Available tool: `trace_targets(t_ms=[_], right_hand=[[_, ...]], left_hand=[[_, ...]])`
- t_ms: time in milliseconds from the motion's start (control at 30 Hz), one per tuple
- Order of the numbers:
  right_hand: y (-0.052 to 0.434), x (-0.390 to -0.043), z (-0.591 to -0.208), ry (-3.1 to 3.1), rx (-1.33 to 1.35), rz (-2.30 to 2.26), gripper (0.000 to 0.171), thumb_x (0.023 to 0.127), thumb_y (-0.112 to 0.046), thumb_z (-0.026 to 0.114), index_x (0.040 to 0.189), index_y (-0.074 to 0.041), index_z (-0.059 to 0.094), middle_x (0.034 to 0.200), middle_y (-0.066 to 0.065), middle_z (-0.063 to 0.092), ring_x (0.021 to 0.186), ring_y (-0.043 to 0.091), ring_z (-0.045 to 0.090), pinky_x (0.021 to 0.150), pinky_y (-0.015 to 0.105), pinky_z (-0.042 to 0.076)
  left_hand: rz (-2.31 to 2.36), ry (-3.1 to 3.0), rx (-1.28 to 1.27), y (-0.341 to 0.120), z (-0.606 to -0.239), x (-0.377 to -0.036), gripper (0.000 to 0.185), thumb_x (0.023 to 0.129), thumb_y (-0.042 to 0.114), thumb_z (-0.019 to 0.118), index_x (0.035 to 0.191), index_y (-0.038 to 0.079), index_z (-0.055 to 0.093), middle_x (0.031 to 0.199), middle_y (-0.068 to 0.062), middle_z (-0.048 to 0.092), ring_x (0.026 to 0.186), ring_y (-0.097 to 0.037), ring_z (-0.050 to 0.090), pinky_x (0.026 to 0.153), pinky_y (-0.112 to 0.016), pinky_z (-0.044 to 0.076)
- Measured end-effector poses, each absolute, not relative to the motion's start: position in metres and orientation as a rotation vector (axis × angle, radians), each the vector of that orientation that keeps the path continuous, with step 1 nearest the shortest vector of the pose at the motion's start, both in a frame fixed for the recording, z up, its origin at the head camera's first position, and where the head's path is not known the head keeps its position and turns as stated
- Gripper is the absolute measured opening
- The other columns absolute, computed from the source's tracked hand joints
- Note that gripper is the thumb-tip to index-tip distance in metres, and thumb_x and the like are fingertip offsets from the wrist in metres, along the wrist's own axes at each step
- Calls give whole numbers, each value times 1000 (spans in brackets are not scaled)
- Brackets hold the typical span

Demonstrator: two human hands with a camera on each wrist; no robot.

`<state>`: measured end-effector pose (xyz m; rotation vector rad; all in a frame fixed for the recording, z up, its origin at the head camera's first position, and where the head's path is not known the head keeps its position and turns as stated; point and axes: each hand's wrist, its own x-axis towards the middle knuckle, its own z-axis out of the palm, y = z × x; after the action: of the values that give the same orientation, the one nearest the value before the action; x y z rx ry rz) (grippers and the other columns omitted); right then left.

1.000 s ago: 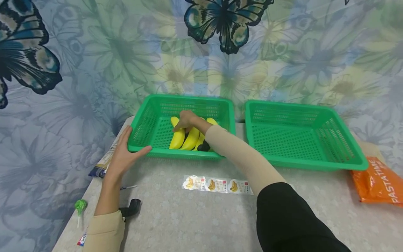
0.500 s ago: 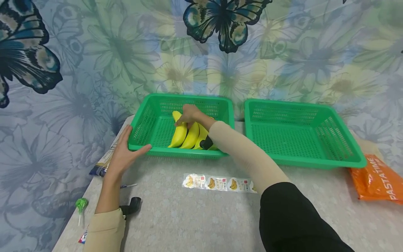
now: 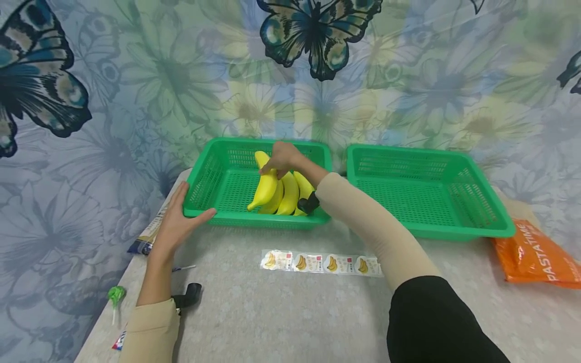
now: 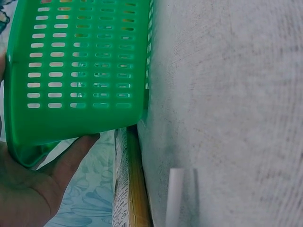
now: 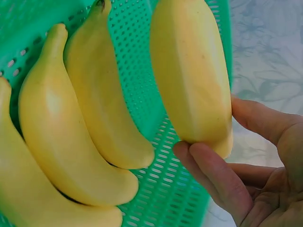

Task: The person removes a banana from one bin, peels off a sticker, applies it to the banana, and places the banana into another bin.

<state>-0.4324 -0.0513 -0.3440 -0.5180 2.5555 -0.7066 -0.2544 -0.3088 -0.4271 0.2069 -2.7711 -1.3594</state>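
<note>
Floral cloth [image 3: 181,101] as backdrop, pale textured table [image 3: 254,317] below. Change vs half a second ago: banana [image 3: 264,190] is up and shifted over its neighbour in the row. Right hand [image 3: 283,157] pinches its end between thumb and fingertips. Looks separated from the other bananas [image 3: 288,194], but position is still within left basket [image 3: 236,218]. Left hand [image 3: 174,227] unchanged: fingers and thumb spread, braced at that basket's near corner. Also on table: right basket [image 3: 454,233], sticker strip [image 3: 301,262] in front, orange bag [image 3: 535,254] far right, green lollipop [image 3: 116,293] at left edge.
</note>
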Motion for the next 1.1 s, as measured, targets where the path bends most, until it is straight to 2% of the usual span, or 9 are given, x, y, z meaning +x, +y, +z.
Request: trace_targets(t_ms=[67, 200, 333, 600, 800, 1100], right_hand=[[-43, -428, -337, 2566, -526, -709, 35, 82, -35, 79, 78, -2, 67, 54, 2, 57, 75, 26, 73, 70, 30, 61], [-29, -417, -322, 2620, -521, -690, 36, 82, -34, 79, 87, -1, 65, 64, 5, 63, 58, 17, 69, 60, 25, 59], [-17, -404, -305, 2674, -521, -705, 33, 81, -33, 79, 78, -2, 66, 70, 11, 68, 52, 13, 66, 58, 25, 59], [7, -379, -281, 2718, -496, -699, 37, 80, -35, 80, 65, -6, 62, 57, 6, 64, 54, 14, 68, 59, 25, 57], [28, -354, -277, 2795, -513, -648, 53, 80, -38, 80, 48, -12, 46, 38, -2, 41, 52, 14, 67, 49, 23, 48], [60, -314, -281, 2782, -492, -663, 54, 81, -36, 79, 45, -13, 45, 37, -4, 36, 53, 15, 68, 46, 22, 46]], left_hand=[[-1361, -2774, 213, -308, -427, -255, 109, 84, 54, 70, 157, 27, -7, 165, -3, -11, 151, -43, -1, 109, -75, 16], [-1347, -2769, 204, -305, -427, -255, 108, 84, 54, 69, 157, 26, -5, 166, -5, -10, 150, -45, 1, 109, -75, 17], [-1331, -2739, 171, -303, -428, -256, 106, 85, 52, 69, 158, 24, -3, 166, -6, -7, 150, -45, 2, 109, -75, 17], [-1260, -2744, 186, -305, -427, -255, 106, 86, 55, 66, 158, 18, -1, 166, -10, -5, 149, -47, 5, 108, -75, 18], [-1267, -2721, 176, -305, -424, -254, 105, 86, 55, 66, 158, 18, -1, 166, -10, -5, 149, -47, 5, 108, -76, 17], [-1290, -2724, 204, -303, -430, -253, 106, 86, 57, 65, 158, 19, -3, 166, -10, -7, 149, -46, 2, 109, -75, 15]])
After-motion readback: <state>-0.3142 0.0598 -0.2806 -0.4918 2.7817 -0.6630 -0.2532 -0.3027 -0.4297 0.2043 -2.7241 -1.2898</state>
